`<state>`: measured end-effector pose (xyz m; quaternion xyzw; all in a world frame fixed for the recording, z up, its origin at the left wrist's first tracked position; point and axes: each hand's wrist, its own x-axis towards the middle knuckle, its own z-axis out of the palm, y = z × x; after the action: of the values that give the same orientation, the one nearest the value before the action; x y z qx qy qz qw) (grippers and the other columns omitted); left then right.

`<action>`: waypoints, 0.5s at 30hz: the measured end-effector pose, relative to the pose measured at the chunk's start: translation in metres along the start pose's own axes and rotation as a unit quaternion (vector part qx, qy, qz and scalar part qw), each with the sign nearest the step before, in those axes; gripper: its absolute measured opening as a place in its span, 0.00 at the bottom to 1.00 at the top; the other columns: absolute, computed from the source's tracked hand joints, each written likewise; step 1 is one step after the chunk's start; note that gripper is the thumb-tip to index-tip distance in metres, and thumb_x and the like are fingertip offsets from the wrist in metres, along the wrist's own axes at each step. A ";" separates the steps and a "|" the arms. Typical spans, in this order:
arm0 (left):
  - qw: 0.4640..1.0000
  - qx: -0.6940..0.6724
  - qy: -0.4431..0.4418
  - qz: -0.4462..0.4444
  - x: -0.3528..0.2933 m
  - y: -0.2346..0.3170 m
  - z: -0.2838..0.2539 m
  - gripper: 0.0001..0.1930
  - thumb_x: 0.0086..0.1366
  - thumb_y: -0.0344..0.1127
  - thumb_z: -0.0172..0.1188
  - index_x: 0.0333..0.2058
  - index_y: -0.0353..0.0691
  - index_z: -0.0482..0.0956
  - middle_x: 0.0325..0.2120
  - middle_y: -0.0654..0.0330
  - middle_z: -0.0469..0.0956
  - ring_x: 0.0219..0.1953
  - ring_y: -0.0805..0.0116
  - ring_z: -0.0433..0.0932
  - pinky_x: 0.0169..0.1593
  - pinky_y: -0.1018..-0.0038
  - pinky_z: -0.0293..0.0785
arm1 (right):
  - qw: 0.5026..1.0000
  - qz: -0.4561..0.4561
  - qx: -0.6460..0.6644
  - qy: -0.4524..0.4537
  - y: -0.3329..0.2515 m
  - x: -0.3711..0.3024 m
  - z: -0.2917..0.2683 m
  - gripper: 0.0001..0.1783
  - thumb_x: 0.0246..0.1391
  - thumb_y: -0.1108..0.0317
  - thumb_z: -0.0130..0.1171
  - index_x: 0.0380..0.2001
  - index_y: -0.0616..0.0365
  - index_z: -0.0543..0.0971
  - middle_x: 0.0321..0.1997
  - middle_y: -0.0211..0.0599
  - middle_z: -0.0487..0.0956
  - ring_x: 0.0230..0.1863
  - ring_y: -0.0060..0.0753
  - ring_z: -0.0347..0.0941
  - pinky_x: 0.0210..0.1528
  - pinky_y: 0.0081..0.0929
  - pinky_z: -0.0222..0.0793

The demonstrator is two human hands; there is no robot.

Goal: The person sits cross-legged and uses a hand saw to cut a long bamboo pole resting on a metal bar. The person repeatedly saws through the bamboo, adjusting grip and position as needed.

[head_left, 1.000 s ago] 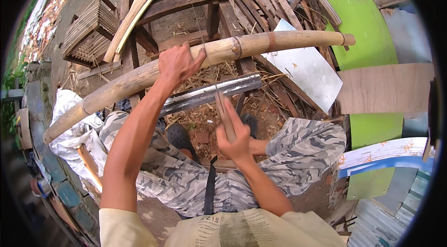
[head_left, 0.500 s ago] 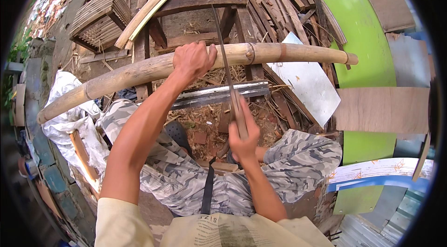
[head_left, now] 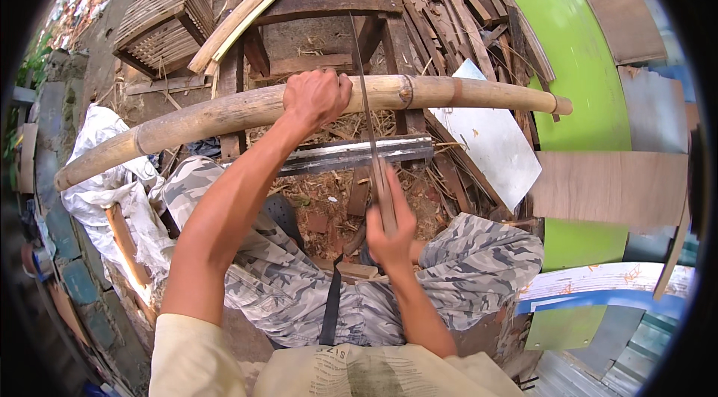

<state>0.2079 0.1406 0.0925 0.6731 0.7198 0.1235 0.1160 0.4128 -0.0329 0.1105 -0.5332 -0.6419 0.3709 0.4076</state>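
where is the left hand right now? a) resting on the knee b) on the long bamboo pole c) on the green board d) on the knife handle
b: the left hand has its grip wrapped over the long bamboo pole, while the right hand holds the long-bladed knife upright, its blade crossing the pole just beside the left hand.

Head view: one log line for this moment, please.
left hand: grips bamboo pole | right hand: holds blade upright, crossing pole | pole: across wooden frame
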 end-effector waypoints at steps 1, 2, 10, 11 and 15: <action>1.000 -0.011 -0.008 0.011 0.004 0.008 -0.002 0.28 0.70 0.49 0.44 0.28 0.31 0.84 0.23 0.39 0.82 0.28 0.41 0.83 0.37 0.52 0.79 | 0.999 0.032 0.034 0.021 0.003 0.045 0.013 0.37 0.50 0.78 0.52 0.67 0.60 0.69 0.53 0.58 0.81 0.35 0.32 0.80 0.39 0.26 0.75; 1.000 -0.018 -0.019 0.017 0.006 0.014 -0.005 0.28 0.70 0.49 0.44 0.29 0.30 0.84 0.23 0.38 0.81 0.28 0.40 0.83 0.38 0.51 0.79 | 0.998 0.004 0.055 0.044 0.007 0.076 0.020 0.36 0.51 0.77 0.51 0.67 0.60 0.70 0.52 0.57 0.82 0.33 0.33 0.79 0.39 0.27 0.74; 0.999 -0.017 0.030 0.015 0.000 -0.002 0.005 0.27 0.68 0.46 0.45 0.22 0.31 0.84 0.19 0.40 0.80 0.24 0.42 0.83 0.33 0.54 0.80 | 0.998 0.019 -0.039 -0.036 -0.034 -0.107 -0.052 0.36 0.48 0.83 0.50 0.65 0.72 0.67 0.60 0.58 0.78 0.45 0.41 0.83 0.48 0.31 0.76; 0.999 -0.016 0.039 0.018 0.000 -0.004 0.008 0.27 0.68 0.46 0.45 0.22 0.31 0.84 0.19 0.40 0.80 0.24 0.43 0.83 0.33 0.54 0.80 | 0.999 0.016 -0.033 -0.030 -0.032 -0.103 -0.052 0.36 0.49 0.83 0.50 0.65 0.72 0.68 0.60 0.57 0.79 0.45 0.39 0.83 0.48 0.30 0.76; 0.998 -0.012 0.054 0.033 -0.001 0.003 0.012 0.27 0.68 0.45 0.45 0.20 0.32 0.83 0.18 0.40 0.80 0.22 0.43 0.82 0.32 0.54 0.80 | 0.999 -0.026 -0.029 0.024 0.006 0.012 0.005 0.39 0.48 0.79 0.53 0.68 0.62 0.68 0.45 0.52 0.85 0.24 0.33 0.77 0.29 0.29 0.72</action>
<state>0.2148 0.1400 0.0819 0.6875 0.7009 0.1719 0.0806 0.4089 -0.0207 0.1046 -0.5367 -0.6560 0.3281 0.4170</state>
